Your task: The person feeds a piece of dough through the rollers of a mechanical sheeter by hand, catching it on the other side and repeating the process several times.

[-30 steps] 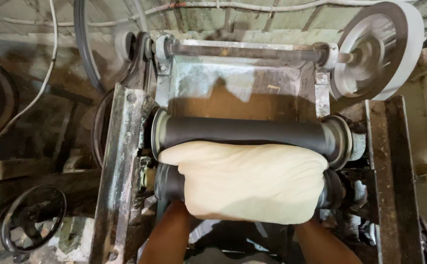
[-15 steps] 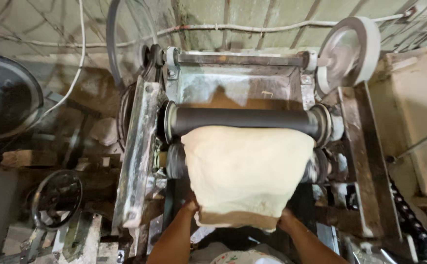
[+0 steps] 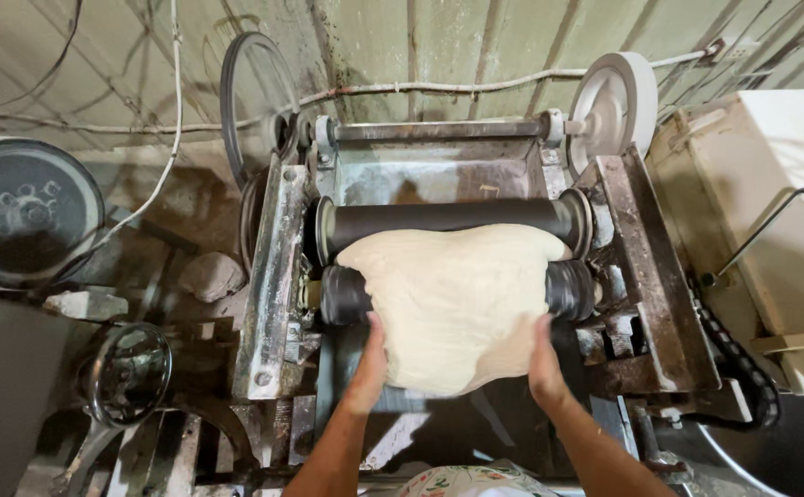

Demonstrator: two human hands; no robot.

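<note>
Hands (image 3: 368, 361) (image 3: 543, 357) cradling dough (image 3: 457, 299) — rollers (image 3: 448, 217) behind.

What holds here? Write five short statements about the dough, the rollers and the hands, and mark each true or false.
1. Both hands touch the dough sheet. True: the left hand is at its left edge and the right hand at its right edge.
2. The dough lies flat on the floor. False: it drapes over the lower roller, just below the upper roller.
3. The rollers are dark. True.
4. A pale wheel sits at the machine's upper right end. True.
5. The right hand grips the small handwheel. False: that handwheel stands untouched at lower left, away from both hands.
</note>
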